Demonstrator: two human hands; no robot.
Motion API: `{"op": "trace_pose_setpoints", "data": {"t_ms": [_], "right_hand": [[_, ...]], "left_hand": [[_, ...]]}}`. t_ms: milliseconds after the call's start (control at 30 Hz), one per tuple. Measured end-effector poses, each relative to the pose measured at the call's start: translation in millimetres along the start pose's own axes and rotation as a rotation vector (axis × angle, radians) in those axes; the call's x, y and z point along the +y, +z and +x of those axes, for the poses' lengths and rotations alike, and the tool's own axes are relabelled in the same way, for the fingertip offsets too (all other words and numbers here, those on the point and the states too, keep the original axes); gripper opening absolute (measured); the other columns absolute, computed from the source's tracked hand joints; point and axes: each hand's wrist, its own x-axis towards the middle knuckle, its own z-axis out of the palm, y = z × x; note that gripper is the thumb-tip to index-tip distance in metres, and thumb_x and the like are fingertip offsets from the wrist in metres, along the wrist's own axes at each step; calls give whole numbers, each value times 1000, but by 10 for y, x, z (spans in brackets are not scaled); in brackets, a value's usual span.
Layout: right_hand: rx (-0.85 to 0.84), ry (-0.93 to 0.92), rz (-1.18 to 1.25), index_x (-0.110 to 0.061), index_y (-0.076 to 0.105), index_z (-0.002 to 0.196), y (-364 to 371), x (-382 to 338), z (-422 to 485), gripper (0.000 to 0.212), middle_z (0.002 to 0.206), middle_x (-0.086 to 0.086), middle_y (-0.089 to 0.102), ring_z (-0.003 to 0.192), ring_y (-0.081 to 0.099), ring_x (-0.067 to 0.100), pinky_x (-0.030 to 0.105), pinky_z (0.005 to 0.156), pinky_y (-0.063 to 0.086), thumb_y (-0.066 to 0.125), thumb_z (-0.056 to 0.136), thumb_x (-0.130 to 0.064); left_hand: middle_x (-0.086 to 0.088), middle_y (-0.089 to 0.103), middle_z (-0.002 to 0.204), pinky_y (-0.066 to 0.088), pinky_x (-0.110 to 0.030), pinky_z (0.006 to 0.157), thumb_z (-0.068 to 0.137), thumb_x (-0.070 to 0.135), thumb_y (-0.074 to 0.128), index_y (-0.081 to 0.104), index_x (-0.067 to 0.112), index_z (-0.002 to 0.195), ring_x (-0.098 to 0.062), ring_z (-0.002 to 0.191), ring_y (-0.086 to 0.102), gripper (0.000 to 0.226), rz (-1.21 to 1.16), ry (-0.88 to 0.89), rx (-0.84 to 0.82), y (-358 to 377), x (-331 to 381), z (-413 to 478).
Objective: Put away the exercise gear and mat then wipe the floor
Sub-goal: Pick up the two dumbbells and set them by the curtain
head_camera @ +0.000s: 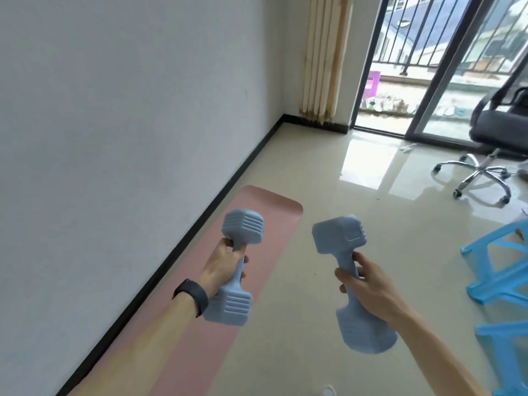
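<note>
Two grey-blue ribbed plastic dumbbells: one [236,268] gripped by left hand [221,265] above long pink exercise mat [257,224]; other [350,278] gripped by right hand [368,287] beside mat.

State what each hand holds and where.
Left hand holds a blue dumbbell by its middle bar; right hand holds another dumbbell likewise.

Mat [251,241] on floor [343,224] beside wall [128,124]

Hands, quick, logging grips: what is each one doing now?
Left hand: closed around the handle of a blue-grey plastic dumbbell.
Right hand: closed around a second blue-grey dumbbell.
</note>
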Motion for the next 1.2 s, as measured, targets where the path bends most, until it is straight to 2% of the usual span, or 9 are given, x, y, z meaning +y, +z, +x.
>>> {"op": "trace_pose_setpoints", "data": {"t_ms": [200,400,500,667,833,1000,1100,1200], "right_hand": [[83,-29,-24,-24,59,99,-960,-330,1091,5,76,2,74,73,70,13,33,70,51,60,95,-27],[138,-28,12,-24,61,101,-1463,-707,2376,7,80,2,74,76,72,15,40,80,55,60,94,-26],[174,-44,31,-23,61,100,-1676,-960,3105,7,82,1,74,76,72,14,42,81,55,60,94,-26],[217,0,56,-25,62,98,-2109,-1435,4174,6,81,1,73,77,71,15,46,83,56,61,94,-28],[265,6,89,-24,62,99,-2670,-1776,5140,5,86,4,73,76,72,14,45,79,58,61,94,-26],[274,-15,106,-28,61,103,-3305,-1856,6231,9,87,0,74,75,72,11,40,74,57,62,95,-26],[242,-40,110,-28,61,105,-3701,-1871,7020,10,90,0,73,75,72,11,37,70,55,61,95,-27],[168,-67,83,-27,61,102,-4052,-1924,7791,7,86,2,73,76,72,13,40,75,57,61,95,-26]], "left_hand": [[-13,68,92,52,-37,60,99,44,55,52,15,110,-24,60,61,31,-42,61,17,460,1025,893],[-12,67,89,52,-37,58,100,41,55,52,14,111,-25,59,61,30,-112,124,-8,772,1917,2032],[-10,67,85,51,-36,56,101,38,54,51,12,110,-25,58,60,28,-131,203,-27,848,2440,2746],[-9,68,89,54,-39,60,99,45,54,51,17,108,-24,59,62,30,-103,213,-71,855,3325,3927],[-10,66,90,51,-37,59,100,42,53,49,20,106,-24,60,60,23,-94,208,-60,1036,4202,4914],[-12,66,90,51,-36,56,101,39,51,50,16,110,-24,58,60,24,-94,202,-29,1410,4826,5871],[-14,65,93,51,-36,55,102,38,49,51,16,103,-26,61,60,22,-99,206,-1,1683,5160,6450],[-16,64,94,50,-35,55,102,37,51,51,14,102,-26,61,58,23,-123,172,64,1955,5491,7004]]}}
